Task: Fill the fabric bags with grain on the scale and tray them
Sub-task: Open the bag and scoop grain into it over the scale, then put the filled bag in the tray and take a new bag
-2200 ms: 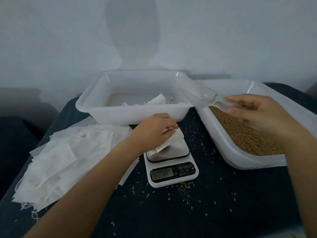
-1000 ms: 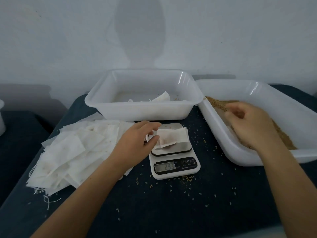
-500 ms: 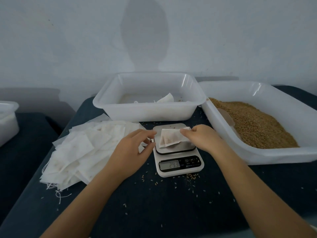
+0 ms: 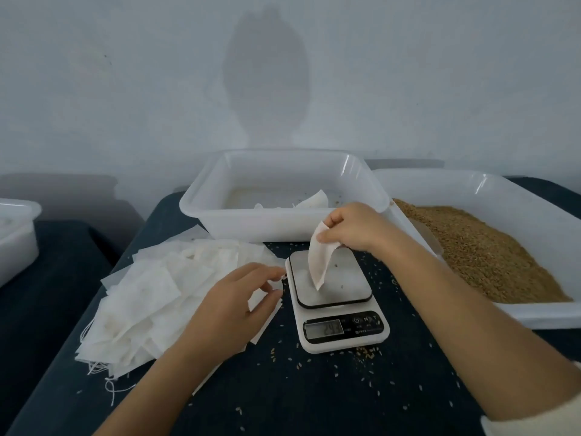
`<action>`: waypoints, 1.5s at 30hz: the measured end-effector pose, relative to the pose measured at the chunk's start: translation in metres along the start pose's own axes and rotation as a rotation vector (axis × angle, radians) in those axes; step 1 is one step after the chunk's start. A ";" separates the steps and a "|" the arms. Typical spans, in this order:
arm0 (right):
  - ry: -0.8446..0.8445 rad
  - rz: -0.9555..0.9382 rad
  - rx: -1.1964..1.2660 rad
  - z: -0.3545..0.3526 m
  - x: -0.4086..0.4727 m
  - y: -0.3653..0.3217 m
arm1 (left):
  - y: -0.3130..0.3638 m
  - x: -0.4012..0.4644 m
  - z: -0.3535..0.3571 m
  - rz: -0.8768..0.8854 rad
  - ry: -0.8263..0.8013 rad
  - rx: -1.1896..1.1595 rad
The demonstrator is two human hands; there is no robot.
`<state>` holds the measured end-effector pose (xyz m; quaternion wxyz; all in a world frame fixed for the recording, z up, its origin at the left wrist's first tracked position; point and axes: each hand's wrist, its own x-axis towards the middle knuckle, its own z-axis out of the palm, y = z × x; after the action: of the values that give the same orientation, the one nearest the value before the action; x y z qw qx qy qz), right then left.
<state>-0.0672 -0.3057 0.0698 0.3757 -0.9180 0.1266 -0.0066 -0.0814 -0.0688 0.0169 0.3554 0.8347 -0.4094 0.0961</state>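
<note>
My right hand [image 4: 352, 228] pinches the top of a small white fabric bag [image 4: 319, 262] that hangs above the platform of the white kitchen scale [image 4: 333, 297]. The bag's lower corner is close to the platform. My left hand [image 4: 232, 306] rests with relaxed fingers over the right edge of a pile of empty fabric bags [image 4: 151, 294], just left of the scale, holding nothing. A white tray [image 4: 283, 196] behind the scale holds a few bags. A second white tray [image 4: 490, 234] on the right holds brown grain [image 4: 484, 256].
Loose grains [image 4: 364, 352] lie scattered on the dark table around the scale. Another white container [image 4: 15, 234] stands at the far left on a separate dark surface. A pale wall rises close behind the trays.
My right hand has put the scoop down into the grain tray, come to the scale and lifted the bag off its platform. My left hand has let go of the bag and drawn back left.
</note>
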 end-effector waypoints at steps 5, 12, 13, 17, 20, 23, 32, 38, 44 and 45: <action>0.043 -0.061 0.001 -0.038 0.027 -0.050 | -0.021 0.002 -0.007 -0.064 -0.088 0.104; 0.168 0.028 0.347 -0.046 0.086 -0.093 | -0.044 0.013 -0.013 -0.103 -0.143 0.233; 0.172 0.058 0.346 -0.040 0.096 -0.093 | -0.046 0.015 -0.014 -0.103 -0.141 0.245; 0.122 0.160 0.439 0.000 0.130 -0.082 | -0.054 0.024 -0.016 -0.108 -0.115 0.266; 0.079 0.203 0.552 0.033 0.144 -0.064 | -0.059 0.026 -0.018 -0.122 -0.105 0.270; 0.013 0.249 0.532 0.054 0.148 -0.052 | -0.062 0.024 -0.020 -0.147 -0.101 0.256; -0.073 0.069 -0.532 0.035 0.129 -0.045 | -0.073 0.008 -0.020 -0.228 -0.176 0.328; 0.128 0.009 -0.445 0.036 0.111 -0.038 | -0.077 -0.004 -0.013 -0.251 -0.367 0.440; 0.177 -0.201 -0.113 0.058 0.052 -0.041 | -0.069 -0.013 -0.006 -0.226 -0.294 0.387; 0.121 -0.218 -0.077 0.064 0.039 -0.038 | -0.066 -0.012 -0.001 -0.255 -0.252 0.386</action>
<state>-0.0136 -0.2452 0.0472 0.3287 -0.9381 0.0484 -0.0978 -0.0398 -0.0334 -0.0217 0.1451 0.9373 -0.3160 0.0218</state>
